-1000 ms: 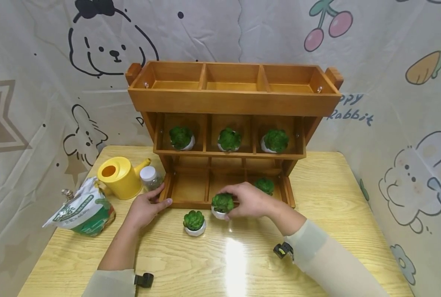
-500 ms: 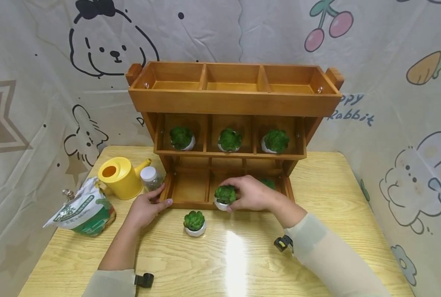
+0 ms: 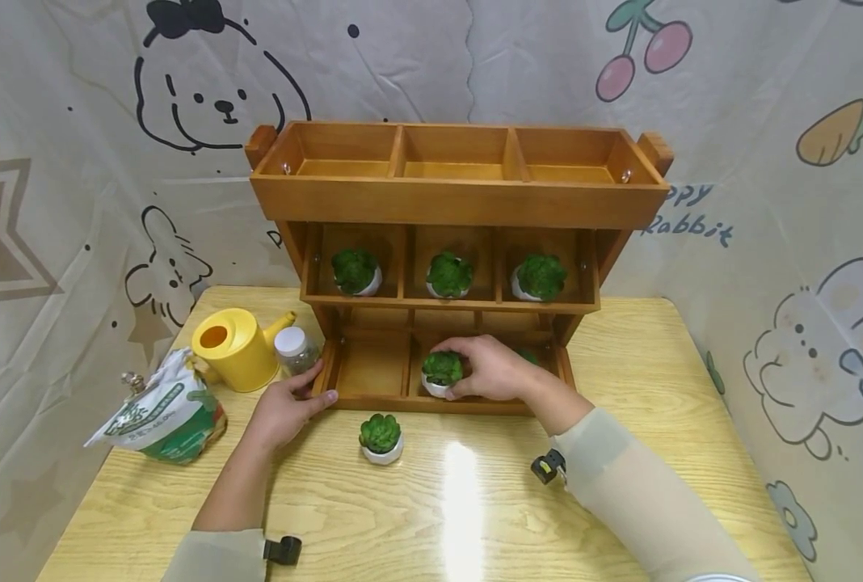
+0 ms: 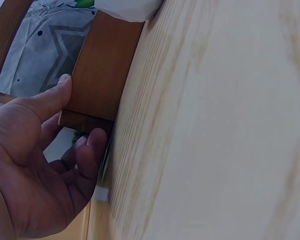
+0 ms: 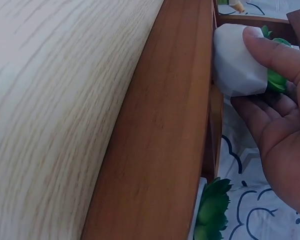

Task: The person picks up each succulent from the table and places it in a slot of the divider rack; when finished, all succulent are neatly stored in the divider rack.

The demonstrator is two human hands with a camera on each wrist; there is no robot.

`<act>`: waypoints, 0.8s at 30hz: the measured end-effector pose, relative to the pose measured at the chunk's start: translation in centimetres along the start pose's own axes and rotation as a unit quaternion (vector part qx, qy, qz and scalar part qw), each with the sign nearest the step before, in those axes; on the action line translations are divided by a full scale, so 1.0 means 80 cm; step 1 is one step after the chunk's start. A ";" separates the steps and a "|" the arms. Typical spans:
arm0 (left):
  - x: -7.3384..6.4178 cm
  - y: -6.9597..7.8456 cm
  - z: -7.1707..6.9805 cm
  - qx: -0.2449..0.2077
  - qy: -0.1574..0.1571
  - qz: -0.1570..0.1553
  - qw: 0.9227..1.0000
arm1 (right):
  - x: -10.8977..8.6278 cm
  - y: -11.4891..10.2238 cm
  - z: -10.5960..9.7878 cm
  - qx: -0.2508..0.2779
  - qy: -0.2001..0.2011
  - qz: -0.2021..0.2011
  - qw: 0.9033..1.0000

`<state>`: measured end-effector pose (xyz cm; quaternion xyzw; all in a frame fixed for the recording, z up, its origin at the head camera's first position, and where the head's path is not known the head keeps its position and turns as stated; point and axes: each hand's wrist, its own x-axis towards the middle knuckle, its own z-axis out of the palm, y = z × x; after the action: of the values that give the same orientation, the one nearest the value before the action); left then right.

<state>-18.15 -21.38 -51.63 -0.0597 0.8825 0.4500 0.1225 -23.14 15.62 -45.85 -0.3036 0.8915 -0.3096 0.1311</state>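
Note:
In the head view my right hand (image 3: 495, 368) holds a potted succulent (image 3: 442, 368) at the lower tier's middle compartment, just behind the front board. The right wrist view shows the thumb on the white faceted pot (image 5: 236, 62) and fingers beneath its other side. My left hand (image 3: 286, 411) grips the lower left corner of the wooden three-tier plant shelf (image 3: 373, 402), thumb on its front face and fingers round the side. Another succulent (image 3: 380, 440) stands on the table before the shelf. A third, in the lower right compartment, is mostly hidden by my right hand.
Three potted succulents, one per compartment, including the middle one (image 3: 449, 275), fill the second tier. Left of the shelf stand a yellow watering can (image 3: 238, 352), a white-lidded clear jar (image 3: 296, 349) and a green-and-white bag (image 3: 166, 412). A printed curtain (image 3: 431, 65) surrounds the table.
My right hand has carried the succulent from in front of the shelf, back over the front board, into the lower middle compartment. The left hand has stayed on the shelf corner.

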 end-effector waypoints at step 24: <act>0.000 0.000 -0.001 0.013 0.006 -0.007 1.000 | 0.023 0.025 0.018 -0.040 -0.006 0.017 0.999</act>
<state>-18.19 -21.49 -51.59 -0.0668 0.8885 0.4375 0.1211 -24.88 15.04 -48.26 -0.2955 0.9073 -0.2700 0.1289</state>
